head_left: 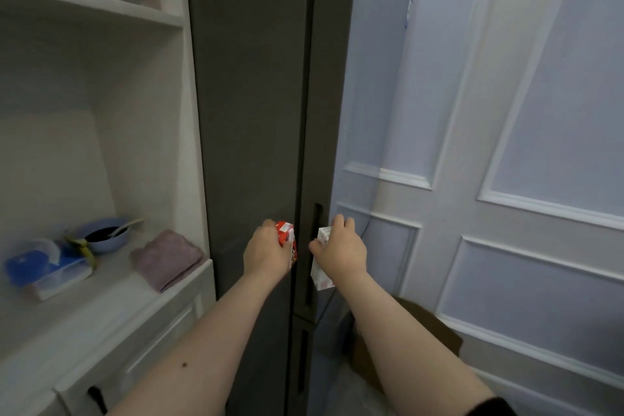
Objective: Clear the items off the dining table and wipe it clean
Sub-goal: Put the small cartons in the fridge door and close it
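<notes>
- The left hand point(266, 252) curls round a small red carton point(287, 240), held before the tall dark grey cabinet door point(250, 111); the carton's long axis runs roughly upright, top tilted slightly left.
- The right hand point(341, 252) grips a white carton point(320, 267), also standing on end, its fingertips close to the door's vertical recessed handle point(317, 219).
- White panelled wall point(506, 179) with raised mouldings stands on the right.
- White open shelving point(101, 280) on the left carries a folded mauve cloth point(165, 258), soft-looking, a blue bowl point(104, 235) and a blue tissue pack point(44, 270).
</notes>
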A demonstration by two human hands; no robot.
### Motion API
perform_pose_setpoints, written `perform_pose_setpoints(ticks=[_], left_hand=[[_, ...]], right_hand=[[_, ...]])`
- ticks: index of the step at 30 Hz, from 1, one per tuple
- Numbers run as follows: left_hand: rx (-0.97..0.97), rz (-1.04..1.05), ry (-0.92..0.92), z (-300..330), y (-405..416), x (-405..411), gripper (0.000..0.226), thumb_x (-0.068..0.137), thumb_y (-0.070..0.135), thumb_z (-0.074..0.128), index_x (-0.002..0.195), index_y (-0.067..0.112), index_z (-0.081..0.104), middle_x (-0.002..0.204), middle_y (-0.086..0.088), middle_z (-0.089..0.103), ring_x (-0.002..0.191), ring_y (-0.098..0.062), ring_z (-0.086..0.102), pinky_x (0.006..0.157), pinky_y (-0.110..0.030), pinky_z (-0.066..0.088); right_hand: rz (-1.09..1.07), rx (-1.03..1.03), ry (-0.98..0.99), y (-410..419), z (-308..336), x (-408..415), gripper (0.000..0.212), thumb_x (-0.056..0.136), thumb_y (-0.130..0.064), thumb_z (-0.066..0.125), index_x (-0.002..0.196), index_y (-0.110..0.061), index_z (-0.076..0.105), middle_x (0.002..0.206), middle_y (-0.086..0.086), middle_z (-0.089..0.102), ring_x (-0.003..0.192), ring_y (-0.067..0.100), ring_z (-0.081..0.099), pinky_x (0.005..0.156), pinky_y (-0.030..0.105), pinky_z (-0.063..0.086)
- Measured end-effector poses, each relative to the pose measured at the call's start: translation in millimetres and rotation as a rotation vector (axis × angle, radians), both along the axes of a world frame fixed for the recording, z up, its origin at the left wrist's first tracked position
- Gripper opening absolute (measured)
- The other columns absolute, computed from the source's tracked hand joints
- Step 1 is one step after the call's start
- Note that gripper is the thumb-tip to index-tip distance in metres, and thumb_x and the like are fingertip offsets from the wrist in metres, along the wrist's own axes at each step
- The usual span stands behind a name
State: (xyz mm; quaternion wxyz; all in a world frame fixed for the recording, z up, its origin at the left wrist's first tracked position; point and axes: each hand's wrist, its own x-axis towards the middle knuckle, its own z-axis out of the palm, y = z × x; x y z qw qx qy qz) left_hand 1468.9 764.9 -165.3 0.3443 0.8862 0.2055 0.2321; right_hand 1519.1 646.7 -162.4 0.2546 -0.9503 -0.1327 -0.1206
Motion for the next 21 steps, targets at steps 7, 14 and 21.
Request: perform_pose_setpoints(ticks=[7,14,21], left_hand=[[-0.006,-0.070,-0.009,0,19,24,0.040,0.087,0.028,0.063,0.122,0.015,0.048,0.119,-0.004,0.058,0.110,-0.020,0.059,0.085,-0.030,0.050],[-0.016,-0.092,-0.004,-1,26,37,0.042,0.087,0.027,0.064,0.124,0.013,0.048,0.122,-0.005,0.058,0.111,-0.021,0.058,0.086,-0.030,0.049],[-0.019,-0.090,0.007,-2,31,43,0.043,0.087,0.027,0.064,0.124,0.013,0.048,0.123,-0.005,0.057,0.112,-0.022,0.058,0.088,-0.031,0.050]], right_hand=[[-0.291,0.054,0.013,21,2,22,0.036,0.089,-0.041,0.056,0.112,-0.015,0.046,0.112,0.005,0.047,0.086,0.022,0.060,0.059,0.027,0.042],[-0.362,-0.036,0.014,38,2,37,0.036,0.091,-0.044,0.053,0.106,-0.012,0.057,0.105,0.005,0.048,0.087,0.023,0.059,0.068,0.031,0.051],[-0.368,0.011,0.100,41,7,46,0.026,0.092,-0.034,0.052,0.101,-0.011,0.060,0.100,0.005,0.052,0.085,0.023,0.061,0.072,0.031,0.052]])
